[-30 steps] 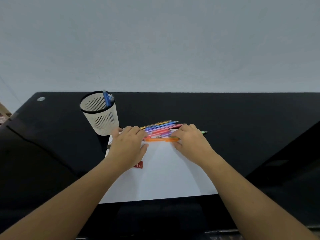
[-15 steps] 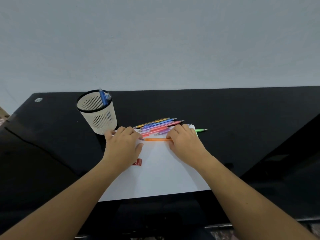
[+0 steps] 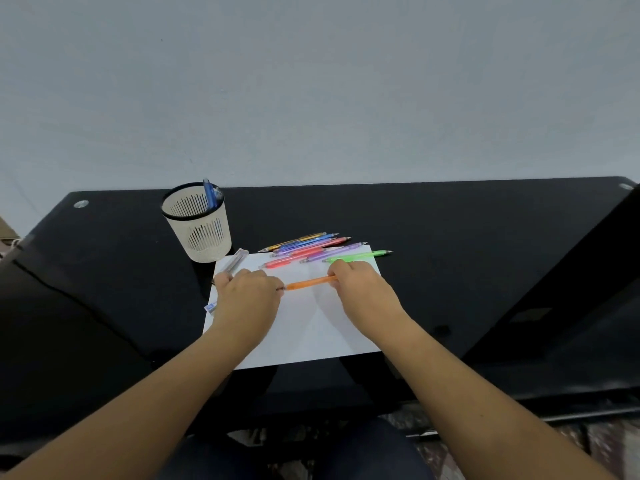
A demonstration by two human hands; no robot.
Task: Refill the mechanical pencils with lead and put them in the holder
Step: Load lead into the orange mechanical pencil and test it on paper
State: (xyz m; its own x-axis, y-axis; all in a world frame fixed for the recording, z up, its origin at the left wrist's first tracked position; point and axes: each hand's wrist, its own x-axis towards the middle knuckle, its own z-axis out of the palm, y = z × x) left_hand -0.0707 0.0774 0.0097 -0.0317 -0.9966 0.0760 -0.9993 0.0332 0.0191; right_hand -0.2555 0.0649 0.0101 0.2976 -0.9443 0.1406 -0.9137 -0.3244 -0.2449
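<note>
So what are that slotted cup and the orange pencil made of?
The slotted cup looks like moulded plastic, matt cream with a black rim: its slots are thin and even, though painted metal is possible. The orange pencil seems translucent plastic; its barrel glows as if light passes through.

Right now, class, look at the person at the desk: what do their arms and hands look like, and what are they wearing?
Both arms are bare: the left forearm and the right forearm show no sleeves up to the picture's edge. The left hand and the right hand are ungloved, with no ring, watch, bracelet or marking visible. Dark blue trousers cover the lap below.
</note>
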